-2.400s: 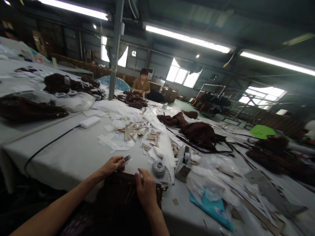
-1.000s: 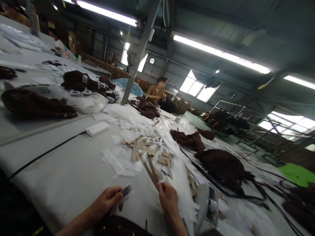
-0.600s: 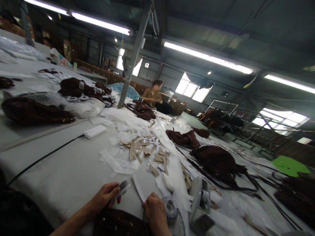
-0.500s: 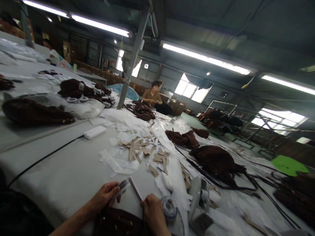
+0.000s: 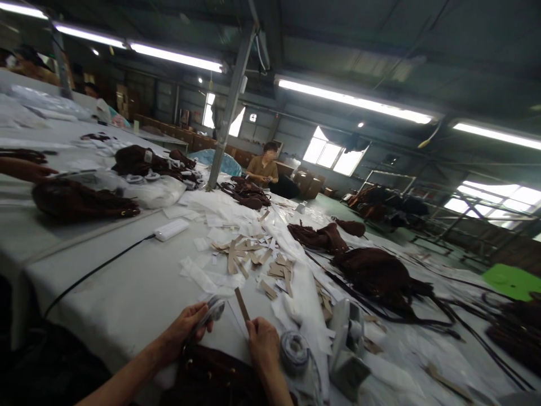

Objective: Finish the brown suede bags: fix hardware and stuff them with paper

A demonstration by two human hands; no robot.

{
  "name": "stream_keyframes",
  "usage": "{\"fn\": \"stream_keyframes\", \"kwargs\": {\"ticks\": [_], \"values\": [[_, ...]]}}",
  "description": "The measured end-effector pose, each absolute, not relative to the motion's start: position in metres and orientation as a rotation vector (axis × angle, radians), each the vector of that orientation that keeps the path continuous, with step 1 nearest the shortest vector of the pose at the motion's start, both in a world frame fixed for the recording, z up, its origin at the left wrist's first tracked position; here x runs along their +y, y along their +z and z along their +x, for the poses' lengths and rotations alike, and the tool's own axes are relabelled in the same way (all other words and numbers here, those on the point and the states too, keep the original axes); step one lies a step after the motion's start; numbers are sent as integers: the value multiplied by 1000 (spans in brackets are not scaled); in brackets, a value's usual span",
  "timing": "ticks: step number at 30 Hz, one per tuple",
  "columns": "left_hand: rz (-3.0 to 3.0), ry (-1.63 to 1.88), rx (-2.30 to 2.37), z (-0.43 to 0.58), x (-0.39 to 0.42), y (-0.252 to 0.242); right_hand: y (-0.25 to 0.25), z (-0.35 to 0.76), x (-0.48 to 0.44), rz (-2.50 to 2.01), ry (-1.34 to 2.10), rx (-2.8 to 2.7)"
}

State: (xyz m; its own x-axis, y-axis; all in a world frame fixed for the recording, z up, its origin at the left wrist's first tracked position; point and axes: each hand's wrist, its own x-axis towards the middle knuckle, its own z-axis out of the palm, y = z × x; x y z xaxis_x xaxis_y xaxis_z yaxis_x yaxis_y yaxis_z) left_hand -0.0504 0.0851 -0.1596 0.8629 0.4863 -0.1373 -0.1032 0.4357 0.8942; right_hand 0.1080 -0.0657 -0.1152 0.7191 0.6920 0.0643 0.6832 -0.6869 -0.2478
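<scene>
My left hand (image 5: pixel 192 326) is closed around a shiny grey piece in clear wrapping (image 5: pixel 214 309); its exact kind is blurred. Between the fingers of my right hand (image 5: pixel 264 343) a narrow brown cardboard strip (image 5: pixel 242 304) points up and away from me. Below both hands lies a dark brown bag (image 5: pixel 215 375) with small gold-coloured studs, cut off by the lower edge of the view. A roll of whitish strip material (image 5: pixel 295 351) sits just right of my right hand. Beside it stands a grey tape dispenser (image 5: pixel 350 352).
Loose cardboard strips (image 5: pixel 243 254) and white paper scraps cover the middle of the table (image 5: pixel 127 282). Brown bags (image 5: pixel 376 270) with long straps lie at the right. A white power strip (image 5: pixel 171 229) trails a black cable. A metal post (image 5: pixel 228 113) rises beyond; a co-worker (image 5: pixel 262 166) sits behind.
The strip in my right hand has turned, showing a brown face instead of a pale one. The grey piece in my left hand has tilted. A co-worker's arm has come in at far left.
</scene>
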Motion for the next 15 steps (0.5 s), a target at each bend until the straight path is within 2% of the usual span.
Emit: {"fn": "stream_keyframes", "kwargs": {"ticks": [7, 15], "values": [[1085, 386, 419, -51, 79, -148, -115, 101, -76, -2697, -97, -1195], [1101, 384, 415, -51, 77, -148, -127, 101, -61, -2655, -65, -1366]]}}
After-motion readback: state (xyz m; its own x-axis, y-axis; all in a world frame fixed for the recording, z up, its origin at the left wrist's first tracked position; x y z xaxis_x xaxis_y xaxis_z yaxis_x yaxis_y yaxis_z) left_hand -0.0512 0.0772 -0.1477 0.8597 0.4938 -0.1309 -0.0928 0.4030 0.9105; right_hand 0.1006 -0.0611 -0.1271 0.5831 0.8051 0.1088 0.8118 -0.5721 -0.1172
